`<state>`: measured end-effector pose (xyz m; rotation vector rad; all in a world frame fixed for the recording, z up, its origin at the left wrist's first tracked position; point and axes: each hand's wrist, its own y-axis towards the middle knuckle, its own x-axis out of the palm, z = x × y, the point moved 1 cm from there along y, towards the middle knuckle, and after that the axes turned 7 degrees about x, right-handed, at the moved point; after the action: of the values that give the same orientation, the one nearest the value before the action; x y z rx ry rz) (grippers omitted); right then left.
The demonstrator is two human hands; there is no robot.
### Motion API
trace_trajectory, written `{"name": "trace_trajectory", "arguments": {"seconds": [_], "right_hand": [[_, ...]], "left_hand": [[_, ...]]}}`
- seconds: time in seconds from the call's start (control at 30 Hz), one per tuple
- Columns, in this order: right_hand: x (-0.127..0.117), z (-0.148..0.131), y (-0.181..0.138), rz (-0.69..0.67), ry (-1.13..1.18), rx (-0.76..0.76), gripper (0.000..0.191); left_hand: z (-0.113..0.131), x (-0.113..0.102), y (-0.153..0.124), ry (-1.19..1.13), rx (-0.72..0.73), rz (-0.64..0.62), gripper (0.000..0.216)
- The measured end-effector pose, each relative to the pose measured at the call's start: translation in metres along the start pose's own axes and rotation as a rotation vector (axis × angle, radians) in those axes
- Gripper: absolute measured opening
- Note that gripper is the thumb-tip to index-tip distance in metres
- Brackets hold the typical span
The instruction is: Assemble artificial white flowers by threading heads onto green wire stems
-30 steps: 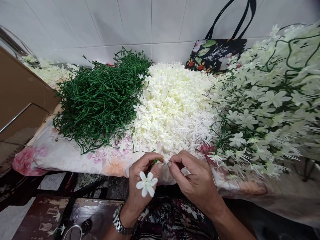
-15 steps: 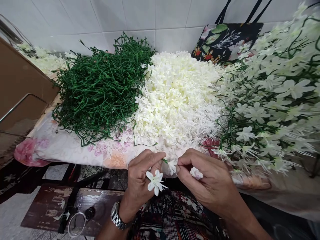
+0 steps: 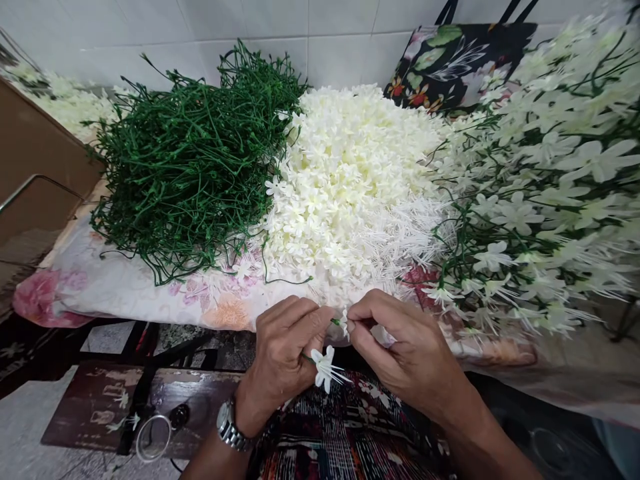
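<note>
My left hand [image 3: 285,350] pinches a thin green stem [image 3: 334,323] between thumb and forefinger; a finished white flower [image 3: 324,368] sticks out below its fingers. My right hand [image 3: 400,350] is closed in a pinch on a small white blossom [image 3: 345,318] held right against the stem's tip. Both hands meet just in front of the big heap of loose white blossoms [image 3: 350,187]. A tangled pile of bare green stems [image 3: 190,160] lies to the left of that heap.
Assembled white-flower sprays [image 3: 545,180] fill the right side. A floral cloth [image 3: 115,287] covers the work surface. A dark floral bag [image 3: 450,63] leans on the tiled wall. A brown box [image 3: 35,167] stands at left, a dark low board [image 3: 100,407] below.
The view has tilted down a little. My hands have closed together, the right one bringing the small blossom up against the stem tip; the finished flower has turned sideways.
</note>
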<state>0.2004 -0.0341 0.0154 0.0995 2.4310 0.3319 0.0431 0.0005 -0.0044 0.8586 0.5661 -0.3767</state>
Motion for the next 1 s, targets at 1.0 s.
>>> {"name": "trace_trajectory", "arguments": {"seconds": [1.0], "right_hand": [[0.025,0.013,-0.005,0.075,0.064,0.014,0.012]], "left_hand": [[-0.001,0.012,0.001,-0.119,-0.147,0.029,0.025]]}}
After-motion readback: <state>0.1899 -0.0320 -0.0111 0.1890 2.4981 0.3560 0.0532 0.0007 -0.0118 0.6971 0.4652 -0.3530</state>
